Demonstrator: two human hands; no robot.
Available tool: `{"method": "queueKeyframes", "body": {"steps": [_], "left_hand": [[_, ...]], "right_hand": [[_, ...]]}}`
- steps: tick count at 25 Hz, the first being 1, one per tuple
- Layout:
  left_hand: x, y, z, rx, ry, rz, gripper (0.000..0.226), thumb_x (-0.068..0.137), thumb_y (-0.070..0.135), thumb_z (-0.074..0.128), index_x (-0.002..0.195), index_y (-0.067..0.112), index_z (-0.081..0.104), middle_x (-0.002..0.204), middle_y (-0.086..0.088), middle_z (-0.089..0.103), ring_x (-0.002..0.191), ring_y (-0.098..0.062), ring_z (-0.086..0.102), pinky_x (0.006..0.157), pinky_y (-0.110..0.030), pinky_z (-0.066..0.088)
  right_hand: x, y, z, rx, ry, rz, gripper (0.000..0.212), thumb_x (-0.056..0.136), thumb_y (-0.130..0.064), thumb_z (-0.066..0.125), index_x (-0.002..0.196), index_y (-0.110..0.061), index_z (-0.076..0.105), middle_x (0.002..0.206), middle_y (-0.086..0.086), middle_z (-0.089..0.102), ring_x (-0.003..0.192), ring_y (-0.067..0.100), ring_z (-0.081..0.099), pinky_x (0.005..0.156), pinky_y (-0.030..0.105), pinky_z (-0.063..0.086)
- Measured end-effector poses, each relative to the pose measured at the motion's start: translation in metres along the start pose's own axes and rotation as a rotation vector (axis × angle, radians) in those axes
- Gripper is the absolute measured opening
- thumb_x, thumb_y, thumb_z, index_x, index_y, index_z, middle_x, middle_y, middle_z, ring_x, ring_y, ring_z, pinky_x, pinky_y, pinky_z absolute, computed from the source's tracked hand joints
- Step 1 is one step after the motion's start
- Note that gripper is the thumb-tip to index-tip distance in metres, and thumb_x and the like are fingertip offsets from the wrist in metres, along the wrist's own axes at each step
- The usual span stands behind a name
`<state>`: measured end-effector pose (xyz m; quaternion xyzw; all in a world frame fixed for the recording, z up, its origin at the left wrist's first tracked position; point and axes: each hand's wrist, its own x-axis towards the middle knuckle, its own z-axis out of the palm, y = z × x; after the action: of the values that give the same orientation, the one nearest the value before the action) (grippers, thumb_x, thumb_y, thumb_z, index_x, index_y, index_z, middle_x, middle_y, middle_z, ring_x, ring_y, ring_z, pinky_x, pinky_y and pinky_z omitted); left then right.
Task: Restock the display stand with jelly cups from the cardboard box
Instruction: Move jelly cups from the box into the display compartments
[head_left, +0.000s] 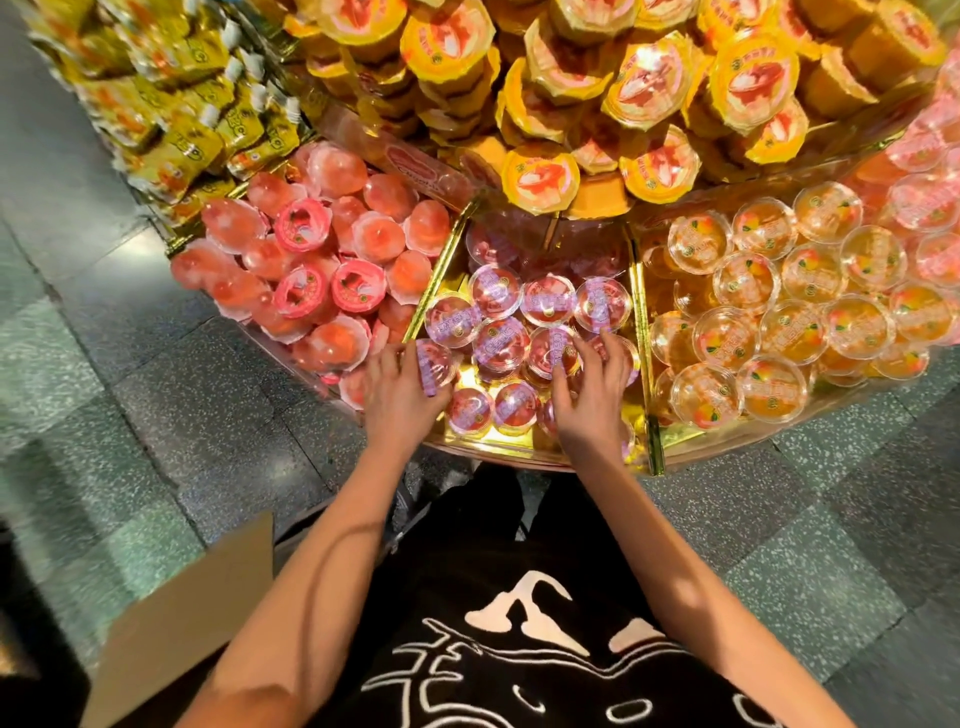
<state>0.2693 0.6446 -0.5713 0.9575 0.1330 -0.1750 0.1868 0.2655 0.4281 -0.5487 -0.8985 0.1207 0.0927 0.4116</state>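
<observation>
Left hand is curling round a jelly cup; just to its right, the right hand is resting spread fingers on neighbouring cups in the display stand. Well behind the left hand, the cardboard box is standing.

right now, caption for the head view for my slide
Left hand holds a purple-lid cup while right hand touches cups in the middle bin.

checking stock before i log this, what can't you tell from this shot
- Head view: cardboard box contents, hidden by its flap and the bottom edge.
- Head view: whether the right hand grips anything, hidden under its own back.
- Head view: print on purple-lidded jelly cups, too small.
</observation>
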Motion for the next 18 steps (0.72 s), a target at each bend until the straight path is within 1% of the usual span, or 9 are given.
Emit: {"method": "queueKeyframes", "body": {"steps": [2, 5, 7, 9, 11, 13, 15, 18], "left_hand": [[-0.001, 0.0, 0.001, -0.007, 0.024, 0.002, 0.078, 0.087, 0.049, 0.065, 0.15, 0.013, 0.035, 0.154, -0.012, 0.033, 0.144, -0.031, 0.024, 0.114, -0.051, 0.023], [-0.006, -0.002, 0.003, -0.035, 0.07, 0.031, 0.079, 0.086, 0.044, 0.07, 0.15, 0.011, 0.036, 0.154, -0.008, 0.038, 0.143, -0.029, 0.028, 0.113, -0.051, 0.024], [-0.003, -0.002, 0.002, -0.089, 0.047, 0.031, 0.084, 0.086, 0.041, 0.071, 0.152, 0.009, 0.03, 0.156, -0.011, 0.034, 0.146, -0.03, 0.025, 0.117, -0.05, 0.022], [0.001, 0.001, 0.0, -0.061, 0.022, 0.008, 0.088, 0.086, 0.045, 0.069, 0.153, 0.006, 0.026, 0.156, -0.017, 0.031, 0.147, -0.033, 0.021, 0.116, -0.047, 0.024], [0.001, 0.006, 0.001, 0.027, 0.019, -0.011, 0.089, 0.087, 0.052, 0.065, 0.152, 0.005, 0.026, 0.15, -0.021, 0.035, 0.142, -0.035, 0.028, 0.112, -0.045, 0.032], [-0.002, 0.009, 0.005, 0.061, 0.022, -0.033, 0.09, 0.086, 0.056, 0.064, 0.151, 0.005, 0.028, 0.146, -0.021, 0.037, 0.138, -0.035, 0.034, 0.11, -0.045, 0.033], [-0.003, 0.01, 0.007, 0.05, 0.018, -0.063, 0.093, 0.085, 0.058, 0.064, 0.152, 0.006, 0.025, 0.15, -0.02, 0.033, 0.14, -0.035, 0.031, 0.112, -0.047, 0.031], [-0.006, 0.009, 0.003, 0.02, 0.028, -0.117, 0.097, 0.083, 0.062, 0.064, 0.154, 0.01, 0.022, 0.157, -0.018, 0.025, 0.145, -0.035, 0.024, 0.116, -0.051, 0.023]], "right_hand": [[-0.001, 0.002, 0.001, 0.002, 0.005, -0.007, 0.044, 0.1, -0.021, 0.05, 0.143, -0.016, 0.04, 0.159, 0.001, 0.012, 0.14, 0.001, -0.001, 0.111, 0.026, 0.001], [-0.001, 0.004, 0.002, 0.003, 0.01, 0.002, 0.043, 0.1, -0.018, 0.05, 0.141, -0.013, 0.043, 0.158, 0.006, 0.017, 0.147, 0.014, 0.007, 0.111, 0.026, 0.004], [0.0, 0.004, 0.003, -0.004, 0.009, 0.002, 0.042, 0.1, -0.018, 0.05, 0.14, -0.011, 0.043, 0.157, 0.008, 0.019, 0.147, 0.018, 0.009, 0.11, 0.026, 0.006], [0.001, 0.003, 0.005, 0.004, 0.0, -0.004, 0.042, 0.099, -0.018, 0.05, 0.141, -0.012, 0.043, 0.157, 0.007, 0.019, 0.146, 0.017, 0.01, 0.11, 0.027, 0.008], [0.001, 0.002, 0.007, 0.024, -0.013, 0.008, 0.043, 0.099, -0.019, 0.049, 0.141, -0.014, 0.042, 0.157, 0.003, 0.017, 0.146, 0.016, 0.01, 0.113, 0.033, 0.013], [0.0, 0.001, 0.009, 0.029, -0.025, 0.014, 0.043, 0.099, -0.021, 0.049, 0.141, -0.015, 0.041, 0.158, 0.001, 0.017, 0.147, 0.018, 0.01, 0.117, 0.041, 0.018], [-0.002, -0.001, 0.008, 0.015, -0.038, -0.003, 0.044, 0.1, -0.022, 0.049, 0.142, -0.014, 0.04, 0.158, 0.002, 0.017, 0.147, 0.019, 0.01, 0.118, 0.046, 0.02], [-0.002, 0.0, 0.002, -0.054, -0.073, -0.02, 0.048, 0.1, -0.027, 0.05, 0.144, -0.013, 0.038, 0.159, 0.005, 0.012, 0.148, 0.022, 0.008, 0.119, 0.047, 0.018]]}}
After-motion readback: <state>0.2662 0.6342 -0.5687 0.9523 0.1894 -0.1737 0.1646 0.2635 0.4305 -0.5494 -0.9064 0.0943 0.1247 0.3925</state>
